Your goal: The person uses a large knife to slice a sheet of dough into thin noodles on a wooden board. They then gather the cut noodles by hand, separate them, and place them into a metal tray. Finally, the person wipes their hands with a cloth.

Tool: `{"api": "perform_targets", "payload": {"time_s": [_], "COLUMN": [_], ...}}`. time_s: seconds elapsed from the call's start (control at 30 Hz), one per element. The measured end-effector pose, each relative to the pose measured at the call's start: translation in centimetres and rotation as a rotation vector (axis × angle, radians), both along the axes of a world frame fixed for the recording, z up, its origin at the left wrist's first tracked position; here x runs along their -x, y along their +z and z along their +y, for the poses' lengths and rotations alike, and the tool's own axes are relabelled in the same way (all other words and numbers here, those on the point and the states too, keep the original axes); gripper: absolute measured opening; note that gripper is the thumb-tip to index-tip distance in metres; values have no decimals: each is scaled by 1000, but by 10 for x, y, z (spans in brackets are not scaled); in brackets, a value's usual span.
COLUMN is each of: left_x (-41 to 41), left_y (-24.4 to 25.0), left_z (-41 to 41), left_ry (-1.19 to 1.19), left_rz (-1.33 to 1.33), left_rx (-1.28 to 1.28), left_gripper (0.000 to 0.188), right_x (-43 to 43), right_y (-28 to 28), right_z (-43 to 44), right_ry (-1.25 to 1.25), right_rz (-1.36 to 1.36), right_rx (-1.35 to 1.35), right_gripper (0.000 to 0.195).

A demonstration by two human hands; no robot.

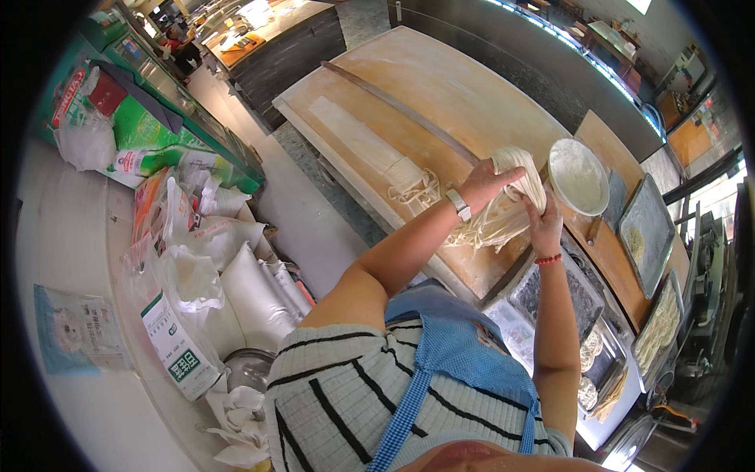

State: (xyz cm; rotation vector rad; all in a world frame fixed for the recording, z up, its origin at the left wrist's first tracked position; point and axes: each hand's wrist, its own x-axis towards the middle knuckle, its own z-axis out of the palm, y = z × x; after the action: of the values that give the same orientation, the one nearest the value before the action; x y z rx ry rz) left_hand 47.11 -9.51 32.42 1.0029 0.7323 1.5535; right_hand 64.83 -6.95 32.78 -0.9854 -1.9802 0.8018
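Both my hands hold a bundle of fresh noodles (518, 171) just above the floured wooden worktop (448, 76). My left hand (492, 182) grips the bundle from its left side, thumb across the strands. My right hand (541, 219) has its fingers closed on the right side. Loose strands hang down onto the board near its front edge. Left of them lies a long folded dough sheet (360, 138), with cut noodles (420, 190) at its near end. A long wooden rolling pin (401, 112) lies lengthwise on the board, its near end close to my left hand.
Right of my hands stands a white bowl of flour (579, 177). Metal trays (647, 236) line the right side, one with noodles (659, 324). Coiled noodles (590, 351) sit in a nearer tray. Sacks (259, 295) and bags are on the left. A person (180, 50) is far back.
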Motion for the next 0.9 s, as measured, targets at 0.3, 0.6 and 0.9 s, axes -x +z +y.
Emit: {"api": "perform_targets", "payload": {"time_s": [0.3, 0.6, 0.9], "left_x": [10, 12, 10], "left_y": [-10, -26, -21], "left_z": [2, 0, -8], "left_ry": [23, 34, 29], "left_rz": [62, 77, 82], "left_rx": [-48, -27, -7], "left_gripper": [41, 42, 43], "right_x": [6, 3, 6], "right_y": [-14, -14, 1], "right_z": [3, 0, -9], "right_ry": [140, 109, 168], "right_rz": [-239, -235, -341], "right_rx": [-31, 3, 0], "right_gripper": [23, 21, 24]}}
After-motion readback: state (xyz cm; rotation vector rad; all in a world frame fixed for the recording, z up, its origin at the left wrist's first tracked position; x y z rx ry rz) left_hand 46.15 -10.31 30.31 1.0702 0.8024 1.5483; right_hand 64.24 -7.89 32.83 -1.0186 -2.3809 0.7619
